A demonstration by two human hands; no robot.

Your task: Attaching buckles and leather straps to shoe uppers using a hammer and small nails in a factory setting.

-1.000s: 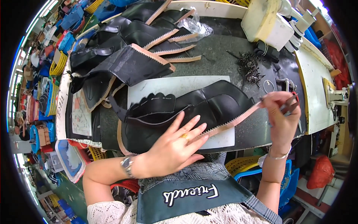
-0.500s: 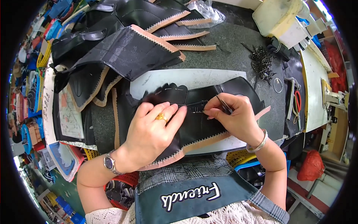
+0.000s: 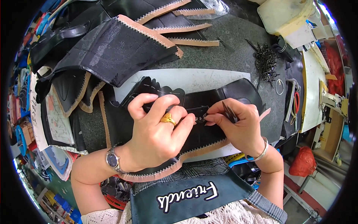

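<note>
A black leather shoe upper [image 3: 209, 136], with a tan zigzag-stitched border along its near edge, lies in front of me. Over its middle my left hand [image 3: 158, 128] is closed, thumb and forefinger pinching one end of a small dark strip with shiny metal bits [image 3: 200, 119]. Closed on the strip's other end are the thumb and forefinger of my right hand [image 3: 236, 123]. A dark pointed tool [image 3: 229, 111] is tucked within that same hand; it looks like tweezers or thread snips, and its lower part is hidden. Scalloped black leather [image 3: 175, 90] shows beyond my left fingers.
More black leather uppers [image 3: 123, 52] are heaped at the far left. Under the work is a pale board [image 3: 220, 75]. A pile of small black pieces [image 3: 266, 61] sits at the far right, near red-handled scissors [image 3: 297, 101] and a whitish container [image 3: 281, 18].
The small strip and both hands' fingertips have come slightly nearer to me. My left thumb and forefinger now meet the strip's end; earlier those fingers lay on the leather.
</note>
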